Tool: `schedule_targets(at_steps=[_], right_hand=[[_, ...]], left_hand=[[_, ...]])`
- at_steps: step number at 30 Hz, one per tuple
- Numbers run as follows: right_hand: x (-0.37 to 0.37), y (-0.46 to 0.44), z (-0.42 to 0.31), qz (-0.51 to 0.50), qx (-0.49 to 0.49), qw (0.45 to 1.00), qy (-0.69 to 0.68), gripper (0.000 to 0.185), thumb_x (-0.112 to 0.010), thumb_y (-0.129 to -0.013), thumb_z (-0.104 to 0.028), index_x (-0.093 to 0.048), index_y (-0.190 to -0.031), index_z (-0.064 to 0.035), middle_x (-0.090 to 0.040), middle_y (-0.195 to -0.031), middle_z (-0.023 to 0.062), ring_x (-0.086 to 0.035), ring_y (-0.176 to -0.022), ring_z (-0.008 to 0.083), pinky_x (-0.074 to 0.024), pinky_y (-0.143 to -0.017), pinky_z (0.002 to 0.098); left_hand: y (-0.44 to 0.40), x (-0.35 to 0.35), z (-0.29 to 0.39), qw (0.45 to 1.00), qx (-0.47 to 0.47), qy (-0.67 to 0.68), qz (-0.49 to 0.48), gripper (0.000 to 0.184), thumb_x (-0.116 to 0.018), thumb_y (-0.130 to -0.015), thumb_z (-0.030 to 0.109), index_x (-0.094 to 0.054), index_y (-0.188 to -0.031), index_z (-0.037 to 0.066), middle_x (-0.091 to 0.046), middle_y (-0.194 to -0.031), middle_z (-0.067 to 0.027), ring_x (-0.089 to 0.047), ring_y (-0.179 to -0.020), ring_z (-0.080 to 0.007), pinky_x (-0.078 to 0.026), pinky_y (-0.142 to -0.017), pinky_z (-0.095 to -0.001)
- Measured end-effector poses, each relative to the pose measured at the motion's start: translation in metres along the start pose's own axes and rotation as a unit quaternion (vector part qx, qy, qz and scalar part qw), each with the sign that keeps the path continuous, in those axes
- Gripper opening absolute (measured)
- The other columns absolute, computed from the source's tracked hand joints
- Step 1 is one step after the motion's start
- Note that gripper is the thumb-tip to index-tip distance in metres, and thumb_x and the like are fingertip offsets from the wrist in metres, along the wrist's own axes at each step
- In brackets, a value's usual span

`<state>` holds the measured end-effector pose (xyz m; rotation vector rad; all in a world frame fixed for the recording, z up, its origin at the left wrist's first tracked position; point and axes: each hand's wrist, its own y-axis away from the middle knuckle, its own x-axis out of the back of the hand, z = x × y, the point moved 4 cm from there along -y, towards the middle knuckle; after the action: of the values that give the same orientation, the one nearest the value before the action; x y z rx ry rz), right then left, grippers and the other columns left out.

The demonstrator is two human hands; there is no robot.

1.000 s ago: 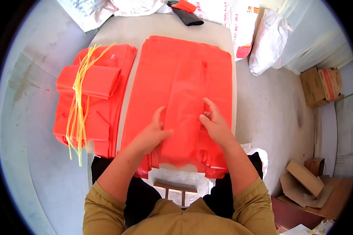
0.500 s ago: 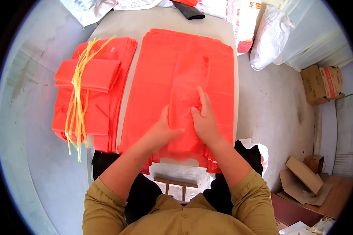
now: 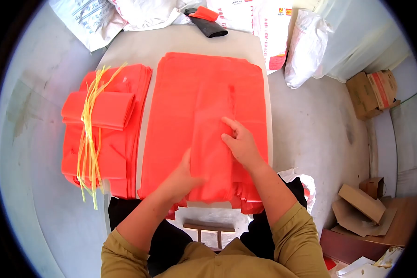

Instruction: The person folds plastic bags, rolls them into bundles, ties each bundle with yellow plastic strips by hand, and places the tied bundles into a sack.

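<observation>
A wide stack of thin red plastic bags [image 3: 167, 102] lies on the table before me. On top, a folded bag [image 3: 211, 153] forms a long narrow strip running toward me. My left hand [image 3: 180, 180] is at the strip's lower left edge, slightly blurred, with thumb and fingers apart. My right hand [image 3: 243, 146] rests along the strip's right edge, index finger stretched forward and a gap between it and the thumb; its other fingers are partly hidden. To the left sits a pile of folded red bags [image 3: 95, 155] with yellow plastic ties [image 3: 90, 120] draped over it.
The pale tabletop [image 3: 231, 44] shows beyond the stack. At its far edge lie a dark rolled piece [image 3: 209, 28] and white printed sacks [image 3: 88, 23]. Cardboard boxes [image 3: 370, 95] stand on the right; an opened carton [image 3: 363, 211] is nearer me. A wooden stool [image 3: 208, 228] shows below the table.
The view has tilted, so the table sits lower and slightly left. My left hand has slid a little toward me along the strip. The right hand stays about the same place on it.
</observation>
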<state>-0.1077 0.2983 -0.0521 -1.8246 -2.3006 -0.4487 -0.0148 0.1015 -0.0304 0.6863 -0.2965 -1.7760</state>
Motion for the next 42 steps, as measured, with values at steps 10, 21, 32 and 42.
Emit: schedule_targets(at_steps=[10, 21, 32, 42], right_hand=[[0.001, -0.003, -0.02, -0.036, -0.001, 0.99, -0.139, 0.064, -0.06, -0.101, -0.009, -0.039, -0.161, -0.0035, -0.046, -0.159, 0.0133, -0.052, -0.134, 0.0183, -0.0422, -0.113, 0.032], [0.011, -0.009, -0.01, 0.079, 0.102, 0.916, 0.379, 0.061, -0.069, -0.097, -0.017, -0.05, -0.154, -0.0052, -0.023, -0.169, 0.0278, -0.029, -0.153, 0.0452, -0.0357, -0.121, 0.0515], [-0.035, 0.018, -0.023, -0.17, 0.279, 0.864, 0.383, 0.052, -0.062, -0.099, -0.024, -0.055, -0.148, -0.0092, -0.04, -0.166, 0.0118, -0.026, -0.158, 0.037, -0.0223, -0.127, 0.055], [0.018, 0.012, 0.004, 0.083, 0.052, 0.991, 0.09, 0.078, -0.069, -0.098, -0.019, -0.029, -0.164, -0.0107, -0.023, -0.172, 0.0152, -0.036, -0.152, 0.0322, -0.037, -0.119, 0.0478]], left_hand=[[0.005, 0.008, -0.016, 0.998, 0.019, -0.034, -0.043, 0.099, -0.074, -0.084, -0.007, -0.018, -0.164, 0.001, -0.043, -0.156, -0.016, -0.045, -0.143, -0.0252, -0.043, -0.117, -0.0392], [0.009, 0.004, -0.015, 0.998, 0.023, 0.01, -0.06, 0.099, -0.073, -0.082, -0.011, -0.019, -0.164, 0.002, -0.044, -0.156, -0.0128, -0.046, -0.142, -0.0231, -0.042, -0.117, -0.0391], [0.007, 0.007, -0.026, 0.997, 0.043, 0.029, -0.056, 0.104, -0.074, -0.082, -0.016, -0.016, -0.166, 0.006, -0.041, -0.159, -0.0111, -0.046, -0.143, -0.0228, -0.045, -0.116, -0.0393], [0.01, 0.011, -0.018, 0.99, 0.05, 0.119, -0.065, 0.102, -0.076, -0.083, -0.013, -0.02, -0.165, 0.009, -0.045, -0.155, -0.0122, -0.051, -0.139, -0.0253, -0.048, -0.114, -0.0444]])
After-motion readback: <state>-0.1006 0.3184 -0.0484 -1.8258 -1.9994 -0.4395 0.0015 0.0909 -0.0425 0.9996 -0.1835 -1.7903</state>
